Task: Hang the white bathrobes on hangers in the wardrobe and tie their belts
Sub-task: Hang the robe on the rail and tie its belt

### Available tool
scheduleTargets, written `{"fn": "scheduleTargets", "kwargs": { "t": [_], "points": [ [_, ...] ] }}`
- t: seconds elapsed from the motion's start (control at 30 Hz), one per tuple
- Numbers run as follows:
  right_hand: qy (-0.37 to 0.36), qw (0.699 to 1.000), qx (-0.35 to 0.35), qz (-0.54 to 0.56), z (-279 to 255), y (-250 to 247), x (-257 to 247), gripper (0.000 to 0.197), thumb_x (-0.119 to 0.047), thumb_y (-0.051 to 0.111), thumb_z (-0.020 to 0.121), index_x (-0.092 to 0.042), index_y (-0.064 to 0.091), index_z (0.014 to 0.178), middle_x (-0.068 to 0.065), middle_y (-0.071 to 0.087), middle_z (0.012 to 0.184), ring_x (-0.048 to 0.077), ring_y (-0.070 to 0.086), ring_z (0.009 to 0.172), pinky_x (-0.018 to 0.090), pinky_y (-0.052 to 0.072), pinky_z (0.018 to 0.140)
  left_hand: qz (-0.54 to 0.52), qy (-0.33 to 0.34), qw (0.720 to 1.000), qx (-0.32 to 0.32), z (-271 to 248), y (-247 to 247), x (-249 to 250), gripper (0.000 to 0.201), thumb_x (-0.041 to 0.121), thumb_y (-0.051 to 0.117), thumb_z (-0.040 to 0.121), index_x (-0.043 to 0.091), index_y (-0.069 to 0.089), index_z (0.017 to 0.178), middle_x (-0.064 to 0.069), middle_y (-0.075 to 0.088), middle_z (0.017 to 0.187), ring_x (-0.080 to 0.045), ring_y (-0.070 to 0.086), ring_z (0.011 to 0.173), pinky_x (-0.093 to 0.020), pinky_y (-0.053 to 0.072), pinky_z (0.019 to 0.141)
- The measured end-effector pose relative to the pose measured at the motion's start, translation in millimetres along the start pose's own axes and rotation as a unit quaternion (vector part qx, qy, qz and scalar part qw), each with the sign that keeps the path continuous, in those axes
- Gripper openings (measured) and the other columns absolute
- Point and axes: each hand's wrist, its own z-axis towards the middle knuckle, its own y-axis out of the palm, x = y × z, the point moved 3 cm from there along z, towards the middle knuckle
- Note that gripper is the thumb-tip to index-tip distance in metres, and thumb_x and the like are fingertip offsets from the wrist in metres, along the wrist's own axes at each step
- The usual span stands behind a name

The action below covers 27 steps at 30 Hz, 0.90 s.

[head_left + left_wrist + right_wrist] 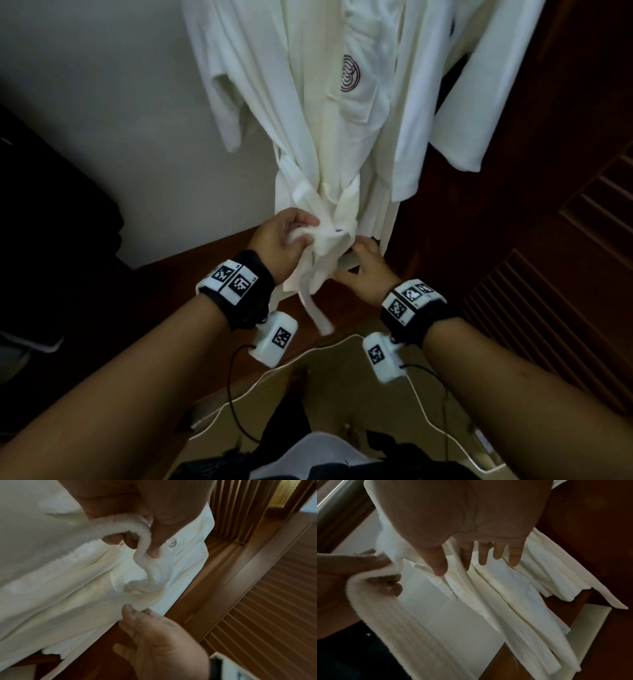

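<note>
A white bathrobe with a round dark logo hangs in front of me, and a second robe hangs to its right. Its belt is gathered at the waist, with one tail dangling. My left hand grips the belt beside the knot; in the left wrist view the belt loops around my curled left fingers. My right hand is just right of the knot with straight, spread fingers against the robe's folds. Its thumb touches the cloth edge. The hangers are out of view.
A louvred brown wardrobe door stands at the right. The wooden wardrobe base lies under the robes, and a pale wall is behind on the left. A dark object sits at far left. Cables hang from my wrists.
</note>
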Motion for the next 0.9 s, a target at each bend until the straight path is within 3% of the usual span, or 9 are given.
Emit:
{"fn": "scheduleTargets", "kwargs": {
  "t": [0.17, 0.23, 0.37, 0.47, 0.53, 0.6, 0.67, 0.77, 0.9],
  "points": [
    [-0.016, 0.987, 0.069, 0.147, 21, -8, -35, 0.033, -0.04, 0.057, 0.094, -0.022, 0.053, 0.121, -0.001, 0.056, 0.125, 0.014, 0.056, 0.115, 0.037, 0.046, 0.102, -0.068, 0.035, 0.997, -0.001, 13, -25, 24, 0.028, -0.007, 0.061, 0.085, 0.02, 0.062, 0.091, 0.006, 0.066, 0.091, 0.002, 0.061, 0.084, -0.014, 0.045, 0.078],
    [-0.043, 0.971, 0.08, 0.219, 26, -18, -54, 0.014, -0.033, 0.049, 0.1, -0.027, 0.059, 0.107, -0.006, 0.066, 0.097, 0.006, 0.063, 0.089, 0.024, 0.053, 0.081, -0.063, 0.048, 0.997, -0.005, 21, -37, 30, 0.024, -0.005, 0.062, 0.086, 0.018, 0.064, 0.091, 0.007, 0.066, 0.089, 0.004, 0.061, 0.081, -0.012, 0.045, 0.077],
    [-0.057, 0.973, 0.048, 0.217, 43, -39, -91, 0.022, -0.019, 0.049, 0.096, -0.024, 0.058, 0.076, -0.007, 0.049, 0.056, 0.013, 0.046, 0.053, 0.026, 0.035, 0.05, 0.114, 0.098, 0.986, 0.077, 57, -84, 23, 0.015, 0.008, 0.066, 0.086, 0.021, 0.074, 0.088, 0.005, 0.071, 0.088, -0.001, 0.063, 0.079, -0.008, 0.046, 0.074],
    [-0.019, 0.99, 0.053, 0.125, 67, -83, -96, 0.025, -0.031, 0.056, 0.095, -0.014, 0.062, 0.077, -0.003, 0.054, 0.059, 0.01, 0.048, 0.047, 0.024, 0.037, 0.046, 0.241, 0.077, 0.949, 0.185, 98, -154, -6, 0.012, 0.007, 0.072, 0.081, 0.014, 0.077, 0.089, -0.008, 0.074, 0.09, -0.02, 0.069, 0.084, -0.021, 0.052, 0.083],
    [0.036, 0.991, 0.128, 0.004, 86, -137, -74, 0.013, -0.021, 0.055, 0.096, -0.014, 0.066, 0.095, 0.009, 0.065, 0.081, 0.016, 0.063, 0.062, 0.029, 0.047, 0.057, 0.29, -0.036, 0.934, 0.207, 121, -217, -42, 0.014, 0.01, 0.07, 0.082, 0.008, 0.075, 0.094, -0.016, 0.073, 0.098, -0.03, 0.067, 0.096, -0.032, 0.049, 0.093],
    [0.135, 0.961, 0.205, -0.13, 97, -182, -47, 0.034, -0.012, 0.046, 0.096, -0.005, 0.057, 0.128, 0.024, 0.064, 0.113, 0.035, 0.066, 0.094, 0.037, 0.049, 0.08, 0.319, -0.145, 0.915, 0.198, 135, -269, -77, 0.017, 0.017, 0.068, 0.085, 0.008, 0.074, 0.098, -0.017, 0.07, 0.106, -0.034, 0.064, 0.099, -0.037, 0.046, 0.094],
    [0.172, 0.933, 0.247, -0.199, 108, -195, -26, 0.042, -0.008, 0.04, 0.095, 0.003, 0.052, 0.133, 0.034, 0.062, 0.11, 0.046, 0.063, 0.094, 0.045, 0.051, 0.082, 0.316, -0.177, 0.913, 0.188, 144, -284, -96, 0.015, 0.022, 0.068, 0.086, 0.013, 0.075, 0.096, -0.014, 0.072, 0.102, -0.035, 0.064, 0.094, -0.037, 0.049, 0.09],
    [0.183, 0.934, 0.287, -0.112, 124, -184, -49, 0.035, -0.021, 0.044, 0.1, 0.006, 0.059, 0.118, 0.029, 0.063, 0.101, 0.041, 0.062, 0.092, 0.04, 0.049, 0.079, 0.323, -0.147, 0.915, 0.191, 183, -274, -97, 0.013, 0.016, 0.065, 0.086, 0.015, 0.075, 0.094, -0.013, 0.071, 0.1, -0.035, 0.064, 0.092, -0.034, 0.049, 0.087],
    [0.186, 0.952, 0.224, 0.091, 140, -141, -80, 0.032, -0.027, 0.054, 0.097, -0.006, 0.057, 0.073, 0.012, 0.053, 0.062, 0.022, 0.046, 0.05, 0.028, 0.038, 0.052, 0.344, -0.1, 0.926, 0.121, 242, -253, -90, 0.014, 0.015, 0.061, 0.084, 0.016, 0.071, 0.094, -0.012, 0.07, 0.102, -0.034, 0.063, 0.094, -0.03, 0.046, 0.08]
  ]
}}
